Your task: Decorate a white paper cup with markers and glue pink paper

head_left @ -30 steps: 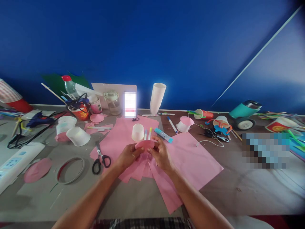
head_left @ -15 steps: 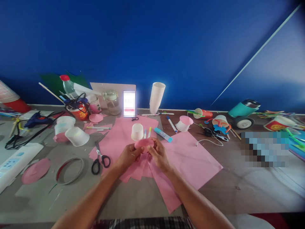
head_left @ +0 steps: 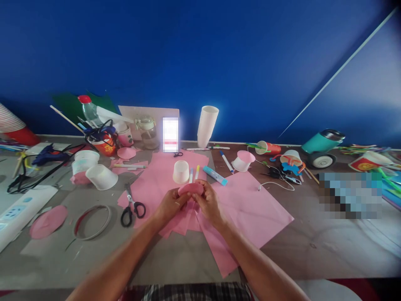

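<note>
Between my two hands is a small rounded piece of pink paper (head_left: 191,189), held above the pink sheets on the table. My left hand (head_left: 173,203) is closed on its left side, thumb and fingers pinching the edge. On the right side my right hand (head_left: 207,201) pinches the same piece, with the thumb below and fingers behind. Just beyond the hands stands a white paper cup (head_left: 181,172), upside down. Two thin markers (head_left: 197,172) and a light blue tube (head_left: 215,175) lie close by on the pink sheet (head_left: 250,213).
Black-handled scissors (head_left: 131,209) and a tape ring (head_left: 92,222) lie left. A stack of white cups (head_left: 208,126) leans near the blue wall beside a lit phone (head_left: 171,134). A cup with a pink disc (head_left: 243,161) stands right. A power strip (head_left: 23,213) lies far left.
The pink paper piece has tilted slightly between my fingers and shows more of its face. Both hands stay in nearly the same place, and the view has shifted a little.
</note>
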The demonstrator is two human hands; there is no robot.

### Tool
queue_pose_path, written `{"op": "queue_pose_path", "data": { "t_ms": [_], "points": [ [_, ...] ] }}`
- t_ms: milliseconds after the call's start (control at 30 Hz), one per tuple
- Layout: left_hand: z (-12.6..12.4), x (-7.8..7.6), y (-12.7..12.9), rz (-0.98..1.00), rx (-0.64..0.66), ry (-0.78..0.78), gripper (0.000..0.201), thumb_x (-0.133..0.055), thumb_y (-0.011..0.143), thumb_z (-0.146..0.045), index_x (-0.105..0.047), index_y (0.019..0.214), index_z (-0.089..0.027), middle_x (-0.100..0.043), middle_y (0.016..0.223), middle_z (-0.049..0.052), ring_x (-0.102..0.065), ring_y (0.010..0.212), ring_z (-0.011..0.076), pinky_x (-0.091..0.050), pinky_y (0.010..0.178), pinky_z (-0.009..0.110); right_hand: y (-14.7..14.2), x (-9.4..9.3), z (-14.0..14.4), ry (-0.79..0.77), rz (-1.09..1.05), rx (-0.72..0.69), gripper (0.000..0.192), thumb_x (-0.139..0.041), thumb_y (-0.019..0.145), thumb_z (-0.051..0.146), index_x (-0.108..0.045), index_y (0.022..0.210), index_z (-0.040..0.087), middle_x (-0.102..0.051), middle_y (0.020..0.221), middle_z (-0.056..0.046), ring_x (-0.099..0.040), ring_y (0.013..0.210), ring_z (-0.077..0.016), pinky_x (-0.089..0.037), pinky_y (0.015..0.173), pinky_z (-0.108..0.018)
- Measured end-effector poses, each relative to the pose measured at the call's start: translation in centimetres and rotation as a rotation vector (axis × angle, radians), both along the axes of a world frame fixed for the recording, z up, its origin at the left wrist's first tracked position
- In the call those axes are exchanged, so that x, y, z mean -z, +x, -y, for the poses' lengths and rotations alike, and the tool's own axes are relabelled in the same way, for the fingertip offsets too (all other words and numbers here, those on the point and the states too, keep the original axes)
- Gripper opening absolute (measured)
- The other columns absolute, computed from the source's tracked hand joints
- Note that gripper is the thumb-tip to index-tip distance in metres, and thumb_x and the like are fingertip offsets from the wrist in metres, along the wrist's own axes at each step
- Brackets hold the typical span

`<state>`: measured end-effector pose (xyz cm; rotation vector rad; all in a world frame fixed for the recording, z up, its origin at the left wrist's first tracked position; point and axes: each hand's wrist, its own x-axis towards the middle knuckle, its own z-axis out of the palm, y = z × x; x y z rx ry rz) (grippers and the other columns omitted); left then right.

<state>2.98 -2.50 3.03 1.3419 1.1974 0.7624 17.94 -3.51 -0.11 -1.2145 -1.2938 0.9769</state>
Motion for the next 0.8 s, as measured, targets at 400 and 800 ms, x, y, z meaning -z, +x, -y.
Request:
{"op": "queue_pose_path", "data": {
  "t_ms": [400, 800],
  "points": [
    [-0.1, 0.6, -0.1, 0.093, 0.017, -0.016, 0.035, -0.062, 0.079, -0.051, -0.058, 0.072, -0.016, -0.041, 0.052, -0.007, -0.035, 0.049, 0.0086, -0.027, 0.049, 0.022, 0.21, -0.41, 0.18, -0.029, 0.021, -0.031, 0.036, -0.061, 0.078, 0.027, -0.056, 0.114, 0.024, -0.067, 0.093, -0.001, -0.062, 0.077, -0.0173, -0.051, 0.072, -0.031],
    [-0.07, 0.54, -0.14, 0.083, 0.021, -0.056, 0.035, -0.063, 0.079, -0.05, -0.052, 0.069, -0.018, -0.043, 0.052, -0.007, -0.033, 0.049, 0.0084, -0.024, 0.049, 0.023, 0.06, -0.41, 0.09, -0.005, 0.004, -0.003, 0.031, -0.063, 0.076, 0.024, -0.059, 0.106, 0.022, -0.068, 0.091, -0.002, -0.062, 0.08, -0.0187, -0.05, 0.073, -0.032]
  ]
}}
